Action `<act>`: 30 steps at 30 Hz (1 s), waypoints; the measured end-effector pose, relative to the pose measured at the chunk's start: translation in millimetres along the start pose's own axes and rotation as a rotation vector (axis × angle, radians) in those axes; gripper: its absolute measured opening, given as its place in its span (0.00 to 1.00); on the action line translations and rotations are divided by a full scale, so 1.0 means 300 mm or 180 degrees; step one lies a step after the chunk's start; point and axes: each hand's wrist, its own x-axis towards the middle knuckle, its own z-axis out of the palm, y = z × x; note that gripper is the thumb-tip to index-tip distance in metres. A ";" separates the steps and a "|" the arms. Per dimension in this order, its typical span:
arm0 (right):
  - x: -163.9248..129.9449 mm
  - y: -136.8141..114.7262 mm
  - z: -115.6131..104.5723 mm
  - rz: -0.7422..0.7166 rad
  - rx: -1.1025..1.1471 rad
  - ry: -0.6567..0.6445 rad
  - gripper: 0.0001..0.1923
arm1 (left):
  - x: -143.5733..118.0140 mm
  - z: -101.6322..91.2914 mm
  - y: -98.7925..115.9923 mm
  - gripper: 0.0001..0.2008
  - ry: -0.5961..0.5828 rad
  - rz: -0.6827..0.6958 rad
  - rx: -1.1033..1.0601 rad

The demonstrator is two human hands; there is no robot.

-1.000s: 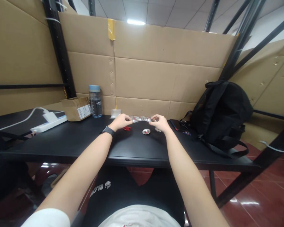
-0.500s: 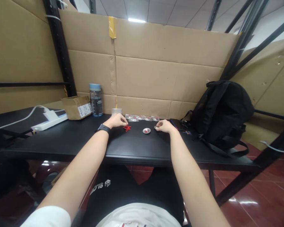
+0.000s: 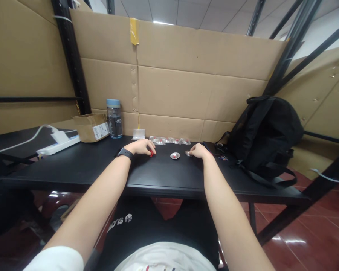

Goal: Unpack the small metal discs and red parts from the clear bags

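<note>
On the black table [image 3: 81, 169], the left hand [image 3: 141, 147] covers a red cord piece [image 3: 151, 153], fingers curled; grip unclear. The right hand [image 3: 198, 151] fingertips pinch a small metal disc [image 3: 188, 153]. Keep both pressed flat, steady.

Under your left hand [image 3: 142, 147] lies a small red piece [image 3: 152, 153], mostly hidden by your fingers so that only a sliver peeps out at the hand's 4 o'clock edge (too small to say what it is). At your right hand's [image 3: 199, 151] 9 o'clock, touching the fingertips, sits a small silvery disc [image 3: 188, 153], flat on the black table. Between the two hands rests a round silver dish [image 3: 174, 155], upright, with something red in its middle.
</note>
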 end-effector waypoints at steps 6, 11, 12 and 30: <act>-0.012 -0.023 0.003 -0.0085 0.0007 -0.0063 0.13 | 0.001 0.002 0.000 0.10 -0.0128 -0.0018 0.0199; -0.027 -0.064 0.000 -0.0226 -0.0043 -0.0048 0.16 | 0.008 0.013 0.003 0.07 -0.0116 0.0082 0.0295; -0.030 -0.074 0.001 -0.0306 0.0037 -0.0054 0.16 | 0.012 0.018 0.005 0.07 -0.0093 0.0117 0.0268; -0.048 -0.187 0.080 -0.1513 0.0877 -0.0591 0.17 | 0.025 0.032 0.044 0.10 0.0939 -0.0292 0.0417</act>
